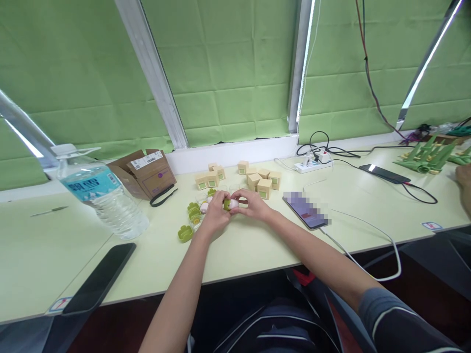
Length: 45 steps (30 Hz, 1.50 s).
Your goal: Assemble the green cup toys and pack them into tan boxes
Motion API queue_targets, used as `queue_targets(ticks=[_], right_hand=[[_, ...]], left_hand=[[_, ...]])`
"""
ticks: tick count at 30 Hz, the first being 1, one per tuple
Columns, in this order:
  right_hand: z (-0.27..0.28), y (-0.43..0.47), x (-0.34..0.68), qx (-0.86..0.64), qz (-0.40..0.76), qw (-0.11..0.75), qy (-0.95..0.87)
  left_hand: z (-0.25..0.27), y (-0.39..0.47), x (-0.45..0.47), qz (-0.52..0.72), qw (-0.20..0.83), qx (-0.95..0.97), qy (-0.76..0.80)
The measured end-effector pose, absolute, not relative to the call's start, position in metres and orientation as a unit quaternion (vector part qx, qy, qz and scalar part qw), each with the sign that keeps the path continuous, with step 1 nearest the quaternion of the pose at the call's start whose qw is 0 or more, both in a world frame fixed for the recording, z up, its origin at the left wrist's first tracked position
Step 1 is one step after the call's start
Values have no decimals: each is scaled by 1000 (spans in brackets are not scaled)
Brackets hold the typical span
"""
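In the head view, my left hand (217,212) and my right hand (253,204) meet over the table, fingers pinched round a small green-and-pale-pink piece (233,204). The fingers cover part of it, so its exact kind is unclear. Left of my left hand lie several green flower-shaped cups (185,234), with clear plastic pieces (195,221) and a pale pink piece (203,208) among them. Behind my hands stand several small tan boxes (264,189) with green-and-white windows, in two loose groups.
A large water bottle (106,196), an opened brown carton (150,176) and a black phone (101,277) are at left. To the right lie a cabled phone (307,211), a power strip (312,164), another phone (384,173) and green plastic parts (425,157). Another person's hand (464,184) shows at far right.
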State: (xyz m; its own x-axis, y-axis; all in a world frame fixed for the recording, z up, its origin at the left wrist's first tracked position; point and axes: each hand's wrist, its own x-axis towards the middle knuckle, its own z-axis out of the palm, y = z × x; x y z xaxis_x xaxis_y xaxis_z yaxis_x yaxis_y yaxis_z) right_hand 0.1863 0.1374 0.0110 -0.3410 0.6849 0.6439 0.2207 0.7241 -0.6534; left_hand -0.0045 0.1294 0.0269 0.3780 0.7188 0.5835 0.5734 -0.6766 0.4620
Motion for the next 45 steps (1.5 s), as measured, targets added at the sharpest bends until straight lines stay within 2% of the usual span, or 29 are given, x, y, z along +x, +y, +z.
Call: queue_targets(ticks=[9, 15, 21, 34, 41, 45], right_hand=[[13, 132, 185, -294, 277, 513, -757], [11, 135, 185, -314, 353, 581, -663], [8, 147, 189, -301, 384, 617, -617], [5, 148, 188, -342, 359, 595, -633], [2, 151, 189, -352, 388, 576, -628], [4, 149, 190, -365, 350, 571, -647]], left_hand=[[26, 132, -7, 417, 126, 801, 410], [23, 134, -7, 453, 200, 770, 403], [21, 136, -8, 463, 168, 779, 388], [20, 137, -8, 474, 116, 800, 350], [21, 137, -9, 460, 79, 810, 354], [21, 138, -10, 455, 90, 800, 380]])
